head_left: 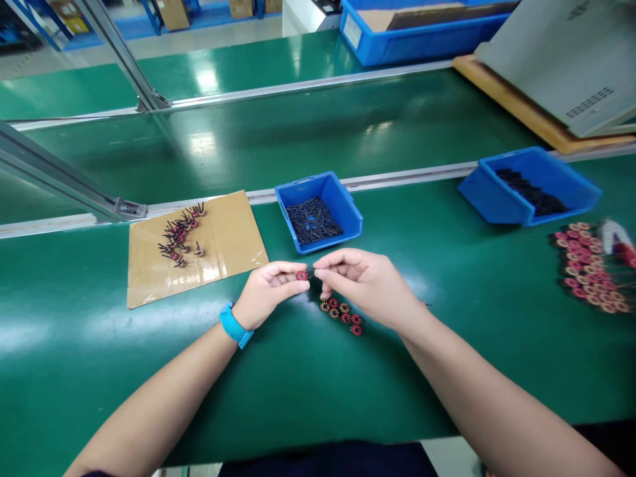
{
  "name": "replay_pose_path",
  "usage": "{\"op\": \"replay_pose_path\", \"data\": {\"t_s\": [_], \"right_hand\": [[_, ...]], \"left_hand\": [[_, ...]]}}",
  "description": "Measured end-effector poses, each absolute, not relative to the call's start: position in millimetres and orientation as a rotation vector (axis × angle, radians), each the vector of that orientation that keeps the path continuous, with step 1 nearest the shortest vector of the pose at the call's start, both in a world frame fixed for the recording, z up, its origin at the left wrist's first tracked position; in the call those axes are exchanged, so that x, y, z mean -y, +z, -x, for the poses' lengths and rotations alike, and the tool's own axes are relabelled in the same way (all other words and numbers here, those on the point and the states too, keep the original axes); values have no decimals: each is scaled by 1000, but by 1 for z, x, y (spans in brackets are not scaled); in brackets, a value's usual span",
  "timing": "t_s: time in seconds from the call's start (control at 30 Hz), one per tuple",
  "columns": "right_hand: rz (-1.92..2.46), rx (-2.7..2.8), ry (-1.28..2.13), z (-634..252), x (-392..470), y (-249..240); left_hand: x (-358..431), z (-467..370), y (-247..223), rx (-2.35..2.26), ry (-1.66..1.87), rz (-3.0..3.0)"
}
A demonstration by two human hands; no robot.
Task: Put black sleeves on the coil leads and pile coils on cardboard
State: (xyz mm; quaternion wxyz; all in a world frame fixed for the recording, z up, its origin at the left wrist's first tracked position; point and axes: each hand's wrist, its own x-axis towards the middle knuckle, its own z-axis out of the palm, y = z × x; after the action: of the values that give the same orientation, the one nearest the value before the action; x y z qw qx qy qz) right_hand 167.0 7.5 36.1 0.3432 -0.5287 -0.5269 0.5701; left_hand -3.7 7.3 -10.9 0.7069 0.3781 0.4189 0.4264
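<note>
My left hand (268,291), with a turquoise band at the wrist, pinches a small red-and-black toroidal coil (302,275) between thumb and forefinger. My right hand (360,281) is closed just right of it, its thumb and forefinger on a thin black tube (311,273) at the coil's lead. Whether the tube surrounds the lead is too small to tell. Below the right hand lies a group of toroidal coils (345,317), some red and some tan. Behind both hands stands a blue bin (352,222) holding many short black tubes (313,222).
Coils with black-sleeved leads (181,232) lie on a cardboard sheet (233,245) at left. On the right are another blue bin (497,195) with dark pieces and a bundle of coils (589,268) beside a blurred red-and-white object (617,242). A metal rail (407,176) runs behind.
</note>
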Motion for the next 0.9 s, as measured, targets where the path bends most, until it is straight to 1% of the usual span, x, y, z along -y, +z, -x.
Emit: {"op": "replay_pose_path", "data": {"t_s": [0.17,0.27,0.43,0.63,0.77,0.9], "right_hand": [[1270,1362,1507,-169,-9,36],[1228,1354,1452,-174,-10,36],[1255,1402,1162,-180,-10,33],[1259,1834,764,-182,-7,35],[1190,1956,627,-180,-8,35],[1171,1972,560,-177,-10,34]], "left_hand": [[-7,4,-10,-934,931,-824],[-7,4,-10,-928,911,-806],[-7,5,-11,-926,877,-809],[-5,5,-10,-880,782,-854],[-4,5,-11,-865,775,-856],[-4,5,-11,-868,755,-858]]}}
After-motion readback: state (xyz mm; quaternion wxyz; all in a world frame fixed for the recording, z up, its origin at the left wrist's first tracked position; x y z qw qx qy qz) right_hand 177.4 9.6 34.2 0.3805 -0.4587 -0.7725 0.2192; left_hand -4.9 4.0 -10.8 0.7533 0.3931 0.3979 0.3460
